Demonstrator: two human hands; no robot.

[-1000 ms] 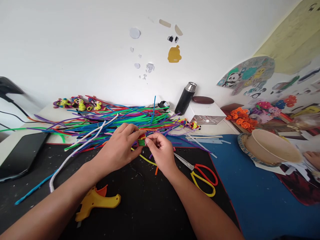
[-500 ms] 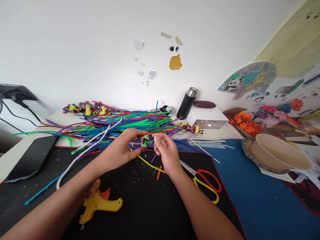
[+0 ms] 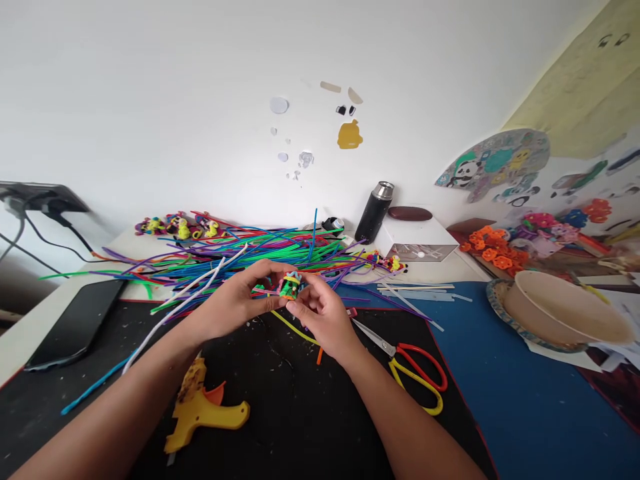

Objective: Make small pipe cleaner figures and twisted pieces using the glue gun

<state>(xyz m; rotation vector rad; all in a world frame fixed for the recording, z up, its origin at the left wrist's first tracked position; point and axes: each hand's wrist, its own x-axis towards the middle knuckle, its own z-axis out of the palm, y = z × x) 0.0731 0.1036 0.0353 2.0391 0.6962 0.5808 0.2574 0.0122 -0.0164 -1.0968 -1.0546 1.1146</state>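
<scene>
Left hand: my left hand (image 3: pixel 235 303) is closed around a small multicoloured pipe-cleaner figure (image 3: pixel 289 287), thumb and fingertips pinching its left side, raised just above the black mat (image 3: pixel 280 413).
Right hand: my right hand (image 3: pixel 325 313) meets it from the other side, fingertips pinched on the same figure; both hands grip it together.
Workpiece: the figure shows green, orange and blue twists; it is too small for me to tell its exact shape, possibly a little doll.
Position: the figure is held over the far edge of the mat, just in front of the loose heap of pipe cleaners (image 3: pixel 240 257) spread along the back of the table.
Step in hand: I judge this as fine shaping or tightening of a wrap on the figure, with both hands working at its top.
Next move: it calls for a steady left-hand pinch while the right fingertips twist or press the end flat, gently, since the wire bends easily.
Tools near: a yellow glue gun (image 3: pixel 203 410) lies toward the mat's near left; scissors (image 3: pixel 410 367) with red and yellow handles lie at its right edge.
Surroundings: a dark phone (image 3: pixel 75 323) lies at the left edge; a black flask (image 3: pixel 374 212) stands at the back; a paper bowl (image 3: pixel 565 307) sits at the right.
</scene>
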